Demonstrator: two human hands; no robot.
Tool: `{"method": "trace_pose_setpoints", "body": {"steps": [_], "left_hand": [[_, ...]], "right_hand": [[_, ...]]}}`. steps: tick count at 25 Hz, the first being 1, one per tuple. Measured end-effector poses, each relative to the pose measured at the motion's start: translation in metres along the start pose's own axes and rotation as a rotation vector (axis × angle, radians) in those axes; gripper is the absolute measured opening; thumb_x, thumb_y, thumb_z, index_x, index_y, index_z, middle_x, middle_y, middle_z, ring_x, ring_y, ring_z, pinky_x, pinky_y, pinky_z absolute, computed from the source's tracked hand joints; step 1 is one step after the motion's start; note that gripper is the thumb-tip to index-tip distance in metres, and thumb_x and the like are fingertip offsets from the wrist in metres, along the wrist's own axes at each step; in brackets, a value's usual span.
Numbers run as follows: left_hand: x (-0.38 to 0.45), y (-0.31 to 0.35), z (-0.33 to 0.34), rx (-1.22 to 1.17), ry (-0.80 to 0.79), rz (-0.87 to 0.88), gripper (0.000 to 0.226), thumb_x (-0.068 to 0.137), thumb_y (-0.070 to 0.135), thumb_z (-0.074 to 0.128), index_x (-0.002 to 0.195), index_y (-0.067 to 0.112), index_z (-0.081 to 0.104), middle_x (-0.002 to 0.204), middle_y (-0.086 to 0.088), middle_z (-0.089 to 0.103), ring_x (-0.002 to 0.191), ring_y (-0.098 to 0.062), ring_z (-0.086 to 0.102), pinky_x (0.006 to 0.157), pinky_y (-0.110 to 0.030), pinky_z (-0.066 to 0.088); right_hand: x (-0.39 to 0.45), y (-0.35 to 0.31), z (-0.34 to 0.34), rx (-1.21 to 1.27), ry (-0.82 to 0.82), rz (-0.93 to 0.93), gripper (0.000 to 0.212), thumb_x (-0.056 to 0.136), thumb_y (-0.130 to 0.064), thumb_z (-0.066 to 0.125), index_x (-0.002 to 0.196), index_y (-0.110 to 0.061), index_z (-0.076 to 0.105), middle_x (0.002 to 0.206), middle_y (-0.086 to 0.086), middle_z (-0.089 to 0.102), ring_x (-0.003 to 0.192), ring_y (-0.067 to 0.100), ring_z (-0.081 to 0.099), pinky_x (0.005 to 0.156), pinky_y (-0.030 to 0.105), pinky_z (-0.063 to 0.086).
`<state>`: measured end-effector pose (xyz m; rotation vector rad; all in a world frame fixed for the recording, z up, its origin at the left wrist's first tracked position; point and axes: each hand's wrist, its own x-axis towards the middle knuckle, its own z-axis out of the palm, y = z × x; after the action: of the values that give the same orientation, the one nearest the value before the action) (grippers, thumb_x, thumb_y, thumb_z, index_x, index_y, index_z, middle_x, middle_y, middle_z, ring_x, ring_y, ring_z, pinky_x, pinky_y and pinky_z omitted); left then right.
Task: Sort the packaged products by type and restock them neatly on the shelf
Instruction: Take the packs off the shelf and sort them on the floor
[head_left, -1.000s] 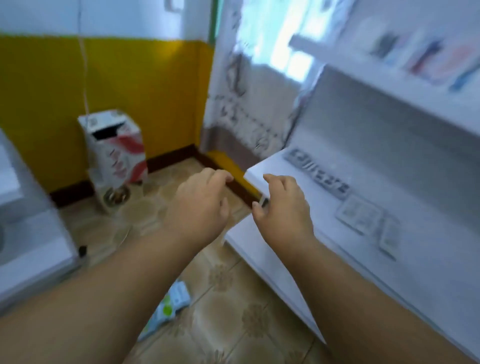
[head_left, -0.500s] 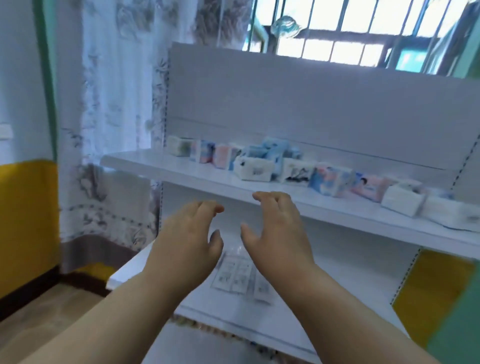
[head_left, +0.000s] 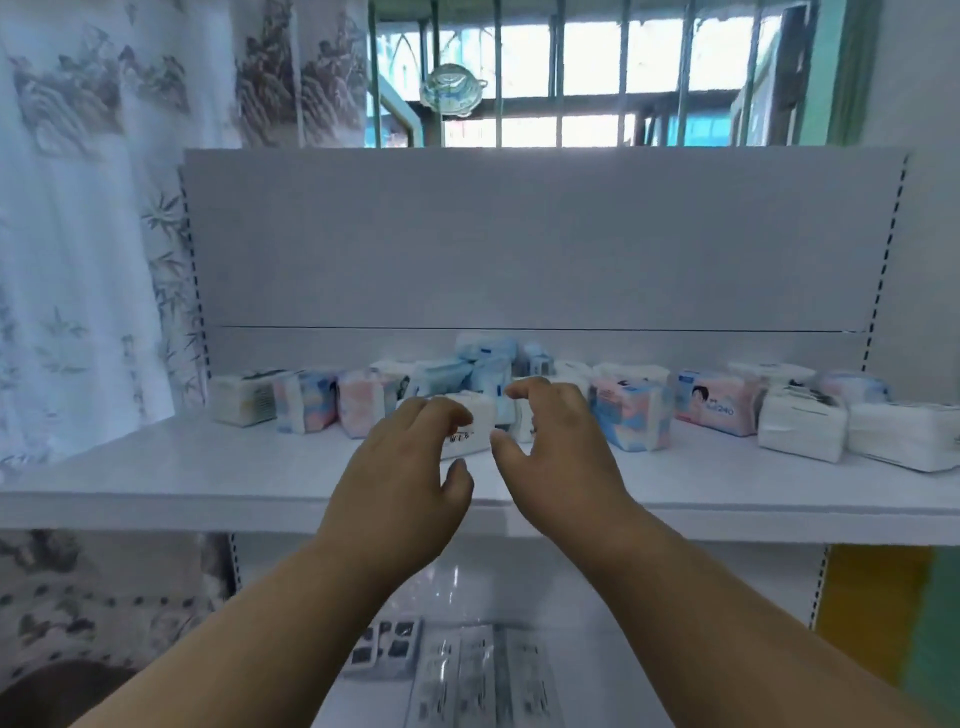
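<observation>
- Right, two hands up: left hand (head_left: 400, 483) and right hand (head_left: 556, 457), fingers loosely curled, holding nothing, either side of a white pack (head_left: 470, 426).
- Roughly fifteen tissue packs (head_left: 631, 418) along the shelf (head_left: 208, 478) back edge; exact count unclear.

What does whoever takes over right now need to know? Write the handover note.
Left hand: fingers curled, holding nothing, in front of the white pack.
Right hand: the same, beside it.
Tissue packs lie mixed in a ragged row along the upper shelf; blue ones are heaped at the back. Flat packets lie on the lower shelf.
Done: nothing visibly sorted.
Left: group by type and line up.
</observation>
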<state>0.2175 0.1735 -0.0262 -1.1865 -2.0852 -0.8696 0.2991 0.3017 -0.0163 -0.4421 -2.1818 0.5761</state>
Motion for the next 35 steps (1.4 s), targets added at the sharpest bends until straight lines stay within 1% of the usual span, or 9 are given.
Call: {"method": "trace_pose_setpoints", "body": {"steps": [8, 12, 16, 19, 22, 25, 28, 31, 35], "left_hand": [[0.114, -0.055, 0.044, -0.058, -0.033, 0.013, 0.029, 0.088, 0.026, 0.060, 0.115, 0.032, 0.052, 0.109, 0.015, 0.053, 0.097, -0.008, 0.054, 0.081, -0.022, 0.041], [0.161, -0.068, 0.072, -0.038, -0.036, -0.057, 0.035, 0.087, 0.027, 0.061, 0.119, 0.032, 0.050, 0.114, 0.012, 0.056, 0.097, -0.010, 0.054, 0.083, -0.026, 0.047], [0.196, -0.069, 0.088, -0.081, -0.071, -0.224, 0.036, 0.090, 0.025, 0.058, 0.124, 0.030, 0.048, 0.123, 0.007, 0.058, 0.098, -0.013, 0.059, 0.086, -0.030, 0.050], [0.218, -0.065, 0.097, -0.171, -0.079, -0.383, 0.037, 0.095, 0.034, 0.053, 0.130, 0.025, 0.045, 0.129, -0.001, 0.056, 0.097, -0.016, 0.055, 0.081, -0.029, 0.044], [0.240, -0.064, 0.113, -0.471, -0.043, -0.685, 0.057, 0.092, 0.048, 0.053, 0.138, 0.020, 0.034, 0.128, -0.013, 0.053, 0.099, -0.027, 0.058, 0.083, -0.037, 0.053], [0.253, -0.066, 0.120, -0.869, 0.139, -0.867, 0.048, 0.091, 0.028, 0.064, 0.129, 0.013, 0.040, 0.117, -0.014, 0.056, 0.088, -0.029, 0.064, 0.064, -0.036, 0.059], [0.251, -0.063, 0.126, -0.920, 0.251, -0.831, 0.048, 0.090, 0.010, 0.063, 0.131, 0.018, 0.039, 0.110, -0.006, 0.053, 0.086, -0.023, 0.064, 0.070, -0.036, 0.060], [0.245, -0.055, 0.127, -0.819, 0.259, -0.733, 0.044, 0.089, 0.012, 0.063, 0.121, 0.029, 0.038, 0.109, -0.003, 0.057, 0.092, -0.024, 0.067, 0.076, -0.038, 0.060], [0.238, -0.050, 0.124, -0.759, 0.256, -0.660, 0.045, 0.090, 0.014, 0.065, 0.122, 0.031, 0.038, 0.110, -0.001, 0.060, 0.089, -0.018, 0.066, 0.078, -0.038, 0.060]], "right_hand": [[0.133, 0.033, 0.033, -0.228, -0.049, 0.030, 0.034, 0.095, -0.028, 0.056, 0.128, -0.031, 0.049, 0.130, 0.000, 0.047, 0.113, 0.019, 0.049, 0.096, 0.036, 0.047], [0.210, 0.050, 0.064, -0.339, -0.179, 0.088, 0.051, 0.089, -0.036, 0.058, 0.137, -0.029, 0.041, 0.133, 0.008, 0.045, 0.117, 0.030, 0.049, 0.097, 0.045, 0.047], [0.257, 0.063, 0.099, -0.381, -0.342, 0.194, 0.040, 0.085, -0.029, 0.061, 0.123, -0.019, 0.055, 0.120, 0.008, 0.060, 0.104, 0.028, 0.060, 0.085, 0.035, 0.051], [0.270, 0.070, 0.092, -0.294, -0.235, 0.251, 0.018, 0.087, -0.019, 0.064, 0.104, -0.012, 0.066, 0.104, 0.007, 0.068, 0.095, 0.025, 0.064, 0.079, 0.030, 0.051], [0.256, 0.078, 0.081, 0.053, 0.019, 0.123, 0.011, 0.090, -0.024, 0.065, 0.090, -0.015, 0.071, 0.096, 0.000, 0.067, 0.090, 0.016, 0.063, 0.079, 0.028, 0.049], [0.241, 0.077, 0.076, 0.291, 0.053, -0.031, 0.012, 0.095, -0.021, 0.057, 0.098, -0.018, 0.068, 0.109, -0.005, 0.060, 0.094, 0.010, 0.057, 0.083, 0.026, 0.046], [0.253, 0.093, 0.070, -0.114, -0.060, 0.077, 0.029, 0.096, -0.021, 0.047, 0.122, -0.018, 0.057, 0.123, 0.004, 0.053, 0.106, 0.022, 0.054, 0.089, 0.036, 0.049], [0.255, 0.103, 0.069, -0.630, -0.401, 0.181, 0.043, 0.090, -0.037, 0.053, 0.128, -0.018, 0.051, 0.129, 0.012, 0.052, 0.119, 0.032, 0.048, 0.097, 0.041, 0.041], [0.263, 0.103, 0.073, -0.569, -0.328, 0.209, 0.030, 0.085, -0.018, 0.063, 0.114, -0.014, 0.061, 0.118, 0.010, 0.060, 0.108, 0.029, 0.057, 0.088, 0.035, 0.046]]}}
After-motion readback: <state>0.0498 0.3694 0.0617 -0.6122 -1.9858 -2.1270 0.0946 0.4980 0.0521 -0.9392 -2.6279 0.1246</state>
